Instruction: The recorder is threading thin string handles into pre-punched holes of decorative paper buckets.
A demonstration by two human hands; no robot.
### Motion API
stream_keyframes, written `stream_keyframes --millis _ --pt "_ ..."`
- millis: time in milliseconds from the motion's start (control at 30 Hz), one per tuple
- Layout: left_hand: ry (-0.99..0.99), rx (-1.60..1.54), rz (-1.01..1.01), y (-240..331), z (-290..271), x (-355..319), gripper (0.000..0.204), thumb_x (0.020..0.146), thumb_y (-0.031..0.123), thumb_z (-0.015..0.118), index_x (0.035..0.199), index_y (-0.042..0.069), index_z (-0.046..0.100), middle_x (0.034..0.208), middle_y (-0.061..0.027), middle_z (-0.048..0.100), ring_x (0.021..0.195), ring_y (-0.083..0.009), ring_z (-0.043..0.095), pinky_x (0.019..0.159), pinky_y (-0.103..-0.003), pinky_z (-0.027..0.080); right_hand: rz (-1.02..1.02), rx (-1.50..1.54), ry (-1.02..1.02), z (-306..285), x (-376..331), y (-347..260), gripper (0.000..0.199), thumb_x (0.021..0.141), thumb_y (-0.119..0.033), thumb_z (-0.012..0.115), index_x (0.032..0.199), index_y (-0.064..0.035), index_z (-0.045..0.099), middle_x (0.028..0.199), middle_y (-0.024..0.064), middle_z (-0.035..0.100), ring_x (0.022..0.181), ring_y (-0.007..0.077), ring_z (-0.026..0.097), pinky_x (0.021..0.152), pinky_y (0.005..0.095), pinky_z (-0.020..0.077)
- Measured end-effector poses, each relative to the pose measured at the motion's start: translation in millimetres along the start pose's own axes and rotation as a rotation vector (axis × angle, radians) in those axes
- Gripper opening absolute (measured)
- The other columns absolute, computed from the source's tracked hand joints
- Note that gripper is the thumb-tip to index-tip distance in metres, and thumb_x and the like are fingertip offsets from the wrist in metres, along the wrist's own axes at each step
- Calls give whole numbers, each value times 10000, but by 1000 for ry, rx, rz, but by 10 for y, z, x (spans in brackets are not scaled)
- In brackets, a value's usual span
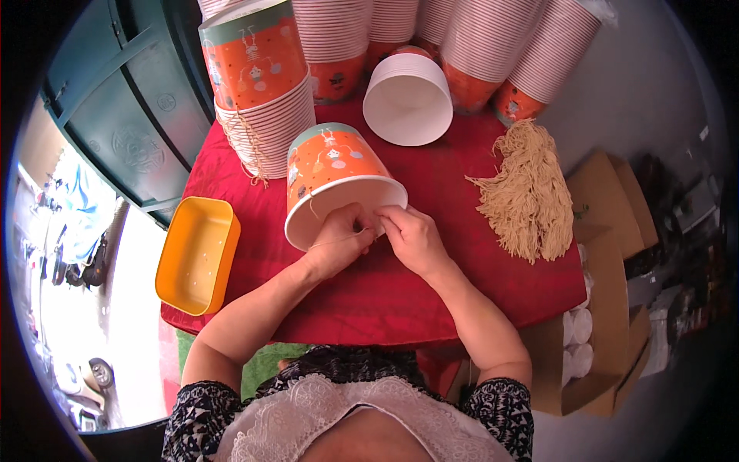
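A paper bucket with an orange, cartoon-printed wall and a green-grey base band lies tilted on the red cloth, its white mouth toward me. At that mouth, my left hand is closed, with a thin beige string running across it. Close beside it, my right hand pinches its fingertips at the bucket's lower right rim. What those fingertips hold is too small to make out. Another bit of string hangs at the bucket's left rim.
A loose bundle of beige strings lies at the right. On the left are a yellow plastic basket and a bucket stack with strings hanging off it. Another bucket and several tall stacks stand behind. A cardboard box sits beside the table.
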State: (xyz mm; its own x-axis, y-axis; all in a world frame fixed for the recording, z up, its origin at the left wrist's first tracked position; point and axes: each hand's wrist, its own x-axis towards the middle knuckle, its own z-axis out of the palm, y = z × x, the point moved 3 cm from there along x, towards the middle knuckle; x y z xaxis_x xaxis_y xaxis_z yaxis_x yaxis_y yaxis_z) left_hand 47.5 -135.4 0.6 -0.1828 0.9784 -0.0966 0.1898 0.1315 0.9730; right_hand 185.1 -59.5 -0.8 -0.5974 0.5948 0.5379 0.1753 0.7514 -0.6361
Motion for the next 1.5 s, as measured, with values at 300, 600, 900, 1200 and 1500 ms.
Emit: stream_keyframes --millis 300,600,900,1200,1500 --pt "241 422 594 -44 118 -57 83 804 -45 571 863 12 555 812 -168 610 760 -365 617 664 -431 499 -9 -72 42 16 -21 -6 148 861 8 608 1000 12 660 846 231 667 770 369 682 650 407 553" --pt "245 779 702 -22 160 -72 187 807 -15 575 987 6 531 887 -192 580 782 -390 627 663 -457 530 -3 -38 31 42 -30 50 162 817 -25 605 967 -31 666 812 215 664 762 392 659 659 462 546" --pt "269 846 634 -146 151 -55 142 800 -19 612 917 16 539 899 -196 591 733 -409 626 631 -468 528 -1 -44 7 40 -25 67 151 828 -23 591 951 -26 679 845 215 675 789 393 663 674 471 550" --pt "315 721 710 -131 114 -52 159 810 -2 646 904 25 520 798 -200 609 731 -410 621 623 -464 502 99 142 -171 -11 6 103 222 884 -24 518 1040 12 672 955 257 669 920 402 663 785 450 547" --pt "278 761 682 -133 115 -82 183 820 38 673 916 28 518 801 -193 612 732 -401 629 618 -459 504 156 158 -338 -71 37 72 212 885 -10 532 1060 29 644 970 204 696 937 319 686 822 395 538"
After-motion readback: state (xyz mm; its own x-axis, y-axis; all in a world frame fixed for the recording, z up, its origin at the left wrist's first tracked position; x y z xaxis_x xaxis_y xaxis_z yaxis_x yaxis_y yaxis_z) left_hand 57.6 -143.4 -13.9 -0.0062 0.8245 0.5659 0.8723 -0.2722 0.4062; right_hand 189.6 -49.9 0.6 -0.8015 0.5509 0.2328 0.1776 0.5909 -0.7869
